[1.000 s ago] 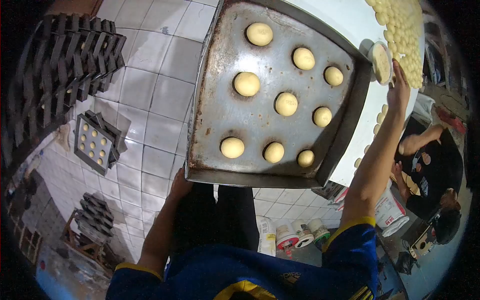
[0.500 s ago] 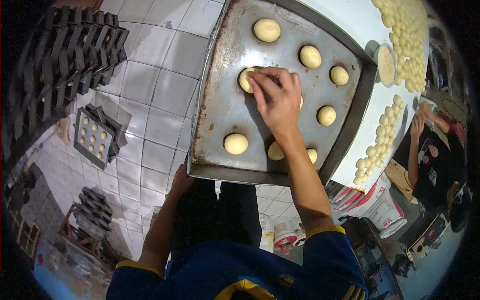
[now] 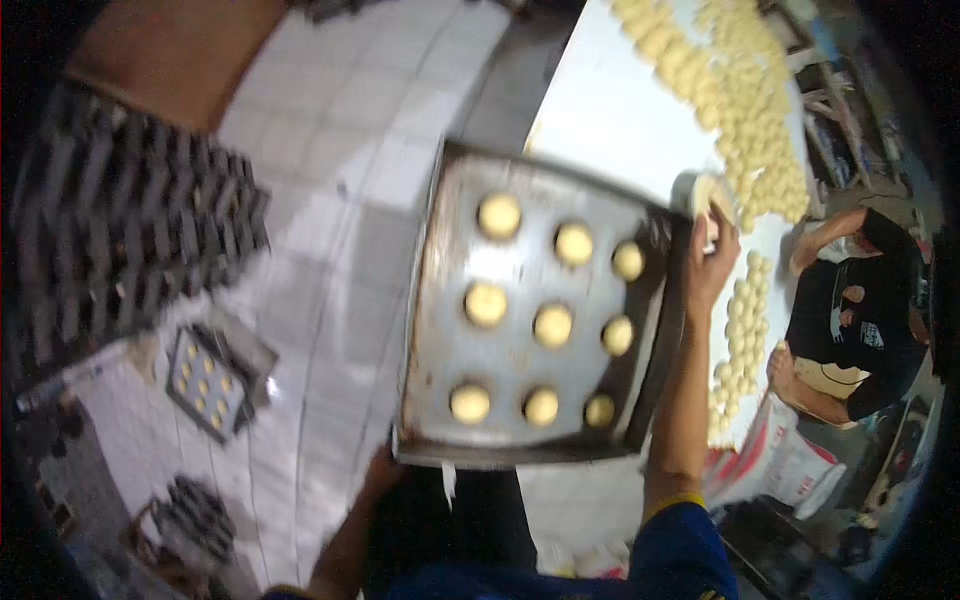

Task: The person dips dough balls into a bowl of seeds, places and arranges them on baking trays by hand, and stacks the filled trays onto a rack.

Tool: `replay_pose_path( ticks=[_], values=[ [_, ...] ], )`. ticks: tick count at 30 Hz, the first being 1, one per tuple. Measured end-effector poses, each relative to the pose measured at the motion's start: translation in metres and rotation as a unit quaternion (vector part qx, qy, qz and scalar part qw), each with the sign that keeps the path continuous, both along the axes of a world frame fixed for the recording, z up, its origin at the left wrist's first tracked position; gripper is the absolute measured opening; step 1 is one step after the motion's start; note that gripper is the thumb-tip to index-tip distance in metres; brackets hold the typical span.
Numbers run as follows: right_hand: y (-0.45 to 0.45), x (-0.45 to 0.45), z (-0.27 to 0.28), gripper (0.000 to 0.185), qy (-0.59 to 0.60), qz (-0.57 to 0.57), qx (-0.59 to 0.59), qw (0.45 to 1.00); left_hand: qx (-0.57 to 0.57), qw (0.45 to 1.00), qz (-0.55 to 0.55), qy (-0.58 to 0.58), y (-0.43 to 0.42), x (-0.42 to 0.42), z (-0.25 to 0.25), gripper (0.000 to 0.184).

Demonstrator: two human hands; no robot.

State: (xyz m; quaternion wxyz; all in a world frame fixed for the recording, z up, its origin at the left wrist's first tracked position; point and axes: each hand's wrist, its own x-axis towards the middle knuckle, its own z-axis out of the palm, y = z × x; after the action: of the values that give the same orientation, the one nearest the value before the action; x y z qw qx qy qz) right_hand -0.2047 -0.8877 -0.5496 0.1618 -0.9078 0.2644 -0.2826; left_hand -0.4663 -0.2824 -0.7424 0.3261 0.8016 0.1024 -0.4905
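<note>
A dark-rimmed metal baking tray (image 3: 520,360) is held out in front of me, with several round pale-yellow dough balls (image 3: 552,326) spaced in rows on it. My left hand (image 3: 383,468) grips the tray's near left corner; its fingers are mostly hidden beneath. Over the tray's right edge, my right hand (image 3: 710,260) reaches to a small round bowl (image 3: 690,188) on the table. Its fingertips are at or inside the bowl's near rim, thumb and fingers apart. The bowl's contents look pale, but blur hides detail.
The white table (image 3: 610,110) carries a large spread of dough pieces (image 3: 740,100) and a smaller group (image 3: 742,320). A co-worker in a black shirt (image 3: 860,310) sits across it. Dark stacked trays (image 3: 130,230) stand left, near another filled tray (image 3: 205,385). A sack (image 3: 785,460) lies below.
My right hand has left a dough ball on the tray and moved right to the bowl. The tray now appears lower and farther from the camera, and the view has shifted.
</note>
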Motion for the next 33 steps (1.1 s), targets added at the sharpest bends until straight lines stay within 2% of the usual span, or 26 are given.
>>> replay_pose_path(
  ticks=[1, 3, 4, 5, 7, 8, 11, 12, 13, 14, 15, 16, 17, 18, 19, 20, 21, 23, 24, 25, 26, 27, 29, 30, 31, 33],
  values=[
    [-0.047, 0.002, -0.003, 0.038, 0.017, -0.039, -0.020, 0.999, -0.068, 0.994, 0.084, -0.031, -0.001, 0.006, -0.008, 0.061],
    [-0.121, 0.001, -0.011, 0.039, 0.063, -0.059, -0.084, 0.993, -0.037, 0.993, 0.097, -0.054, 0.006, 0.014, -0.013, 0.044],
    [-0.157, 0.000, -0.031, 0.035, 0.070, -0.050, -0.051, 0.995, -0.043, 0.992, 0.090, -0.076, 0.006, 0.030, -0.015, 0.044],
    [-0.163, 0.004, -0.031, 0.031, 0.099, -0.031, -0.018, 0.994, -0.074, 0.988, 0.096, -0.097, 0.006, 0.042, -0.016, 0.041],
    [-0.156, 0.007, -0.023, 0.031, 0.169, -0.019, -0.029, 0.985, -0.133, 0.978, 0.107, -0.123, 0.013, 0.042, -0.022, 0.037],
    [-0.151, 0.005, -0.022, 0.031, 0.164, -0.026, -0.027, 0.986, -0.153, 0.972, 0.129, -0.125, 0.015, 0.039, -0.035, 0.037],
    [-0.148, 0.012, -0.024, 0.028, 0.201, -0.040, 0.005, 0.979, -0.083, 0.989, 0.060, -0.104, -0.011, 0.048, 0.012, 0.038],
    [-0.156, 0.014, -0.033, 0.028, 0.195, -0.028, -0.005, 0.980, -0.085, 0.989, 0.046, -0.113, -0.007, 0.033, -0.012, 0.041],
    [-0.155, 0.015, -0.035, 0.028, 0.218, -0.033, -0.058, 0.974, -0.078, 0.993, 0.031, -0.086, -0.007, 0.019, -0.013, 0.041],
    [-0.174, 0.014, -0.057, 0.028, 0.184, -0.021, -0.058, 0.981, -0.130, 0.984, -0.012, -0.122, -0.011, 0.014, -0.010, 0.041],
    [-0.180, 0.013, -0.065, 0.028, 0.201, -0.018, -0.092, 0.975, -0.180, 0.971, -0.053, -0.148, -0.011, 0.004, -0.003, 0.041],
    [-0.194, 0.013, -0.075, 0.030, 0.212, 0.004, -0.098, 0.972, -0.172, 0.978, -0.064, -0.103, -0.005, -0.006, -0.013, 0.038],
    [-0.207, 0.011, -0.087, 0.033, 0.199, 0.023, -0.125, 0.972, -0.171, 0.947, -0.161, -0.219, 0.014, -0.030, -0.049, 0.036],
    [-0.210, 0.010, -0.087, 0.036, 0.214, 0.029, -0.133, 0.967, -0.155, 0.980, -0.081, -0.094, -0.014, -0.002, -0.009, 0.037],
    [-0.196, 0.012, -0.069, 0.037, 0.235, 0.033, -0.120, 0.964, -0.186, 0.974, -0.073, -0.108, -0.012, 0.000, -0.004, 0.039],
    [-0.211, 0.011, -0.078, 0.037, 0.205, 0.032, -0.075, 0.975, -0.165, 0.979, -0.063, -0.099, -0.003, -0.008, -0.022, 0.039],
    [-0.196, 0.009, -0.065, 0.038, 0.212, -0.024, -0.024, 0.977, -0.145, 0.983, -0.055, -0.097, 0.003, -0.018, -0.044, 0.038],
    [-0.215, -0.016, -0.057, 0.044, 0.094, 0.009, 0.128, 0.987, -0.117, 0.980, -0.072, -0.145, -0.009, -0.009, -0.019, 0.038],
    [-0.186, -0.029, -0.035, 0.043, 0.049, 0.047, 0.136, 0.988, -0.119, 0.981, -0.076, -0.131, -0.005, -0.014, -0.028, 0.038],
    [-0.077, -0.031, 0.007, 0.026, -0.120, -0.007, 0.054, 0.991, -0.122, 0.982, -0.091, -0.112, 0.007, -0.020, -0.044, 0.038],
    [-0.121, -0.070, 0.000, 0.038, -0.034, 0.090, 0.209, 0.973, -0.125, 0.982, -0.105, -0.092, 0.018, -0.027, -0.052, 0.039],
    [-0.097, -0.093, 0.009, 0.036, -0.017, 0.064, 0.231, 0.971, -0.129, 0.983, -0.107, -0.081, 0.022, -0.027, -0.056, 0.039],
    [-0.016, -0.144, 0.036, 0.032, 0.044, 0.010, 0.254, 0.966, -0.171, 0.971, -0.099, -0.133, 0.026, -0.029, -0.063, 0.038],
    [0.018, -0.169, 0.040, 0.028, 0.109, -0.029, 0.294, 0.949, -0.149, 0.950, -0.168, -0.217, 0.035, -0.044, -0.074, 0.036],
    [0.041, -0.201, 0.029, 0.019, 0.123, -0.014, 0.355, 0.927, -0.151, 0.951, -0.166, -0.212, 0.034, -0.042, -0.069, 0.036],
    [0.097, -0.229, 0.031, 0.015, 0.204, 0.052, 0.247, 0.946, -0.139, 0.979, -0.090, -0.119, 0.024, -0.029, -0.060, 0.036]
  ],
)
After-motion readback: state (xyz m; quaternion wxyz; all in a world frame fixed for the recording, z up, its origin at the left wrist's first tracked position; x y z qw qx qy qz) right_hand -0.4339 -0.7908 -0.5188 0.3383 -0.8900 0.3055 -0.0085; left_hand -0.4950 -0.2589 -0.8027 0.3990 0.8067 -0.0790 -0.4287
